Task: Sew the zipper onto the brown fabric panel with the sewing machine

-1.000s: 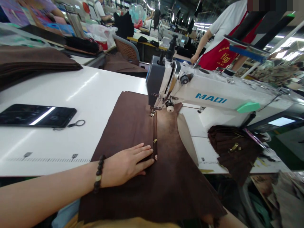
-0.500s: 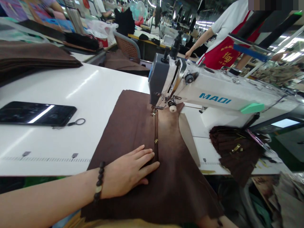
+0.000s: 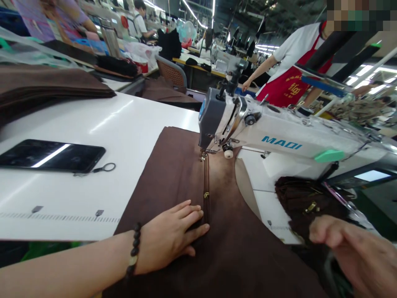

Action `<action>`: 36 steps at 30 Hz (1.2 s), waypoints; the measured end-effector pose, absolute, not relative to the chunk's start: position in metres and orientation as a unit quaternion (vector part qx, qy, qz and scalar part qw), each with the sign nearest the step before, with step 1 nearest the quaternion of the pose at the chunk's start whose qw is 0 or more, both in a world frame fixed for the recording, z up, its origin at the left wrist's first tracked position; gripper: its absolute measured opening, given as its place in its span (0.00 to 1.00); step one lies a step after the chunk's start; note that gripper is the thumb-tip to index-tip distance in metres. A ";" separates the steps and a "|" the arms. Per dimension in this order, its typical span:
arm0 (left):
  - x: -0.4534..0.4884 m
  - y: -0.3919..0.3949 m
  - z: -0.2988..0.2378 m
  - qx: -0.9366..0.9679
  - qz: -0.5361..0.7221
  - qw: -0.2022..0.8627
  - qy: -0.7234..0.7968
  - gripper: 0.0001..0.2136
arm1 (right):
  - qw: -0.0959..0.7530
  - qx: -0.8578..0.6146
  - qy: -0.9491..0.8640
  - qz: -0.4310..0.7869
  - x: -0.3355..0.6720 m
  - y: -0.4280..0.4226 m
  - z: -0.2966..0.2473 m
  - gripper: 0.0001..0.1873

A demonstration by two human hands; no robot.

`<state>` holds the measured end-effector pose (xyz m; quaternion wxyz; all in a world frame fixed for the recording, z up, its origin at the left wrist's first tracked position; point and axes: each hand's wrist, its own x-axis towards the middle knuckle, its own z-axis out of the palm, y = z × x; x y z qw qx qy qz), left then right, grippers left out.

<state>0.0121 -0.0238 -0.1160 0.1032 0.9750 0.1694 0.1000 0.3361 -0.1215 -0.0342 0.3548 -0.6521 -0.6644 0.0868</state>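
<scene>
My left hand (image 3: 169, 234) lies flat, fingers stretched out, on a brown fabric piece (image 3: 173, 174) spread on the white table (image 3: 130, 124). Its fingertips touch the near end of a brown zipper (image 3: 206, 186) that runs up to the needle of the white sewing machine (image 3: 279, 138). My right hand (image 3: 356, 252) is blurred at the lower right, near a dark pile of zippers (image 3: 307, 200), holding nothing that I can see; its fingers look loosely curled.
A black phone (image 3: 52, 155) with a ring loop lies on the table's left. Stacked brown fabric (image 3: 46, 85) sits at the far left. A person in a red apron (image 3: 288, 78) stands behind the machine. Other workstations fill the background.
My right hand has come into view at the lower right. My left hand stays flat on the fabric beside the zipper, and the view has shifted a little.
</scene>
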 end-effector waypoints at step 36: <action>0.014 -0.025 -0.106 0.979 0.129 -0.001 0.161 0.19 | 0.083 -0.616 -0.782 0.052 0.201 0.023 -0.119 0.22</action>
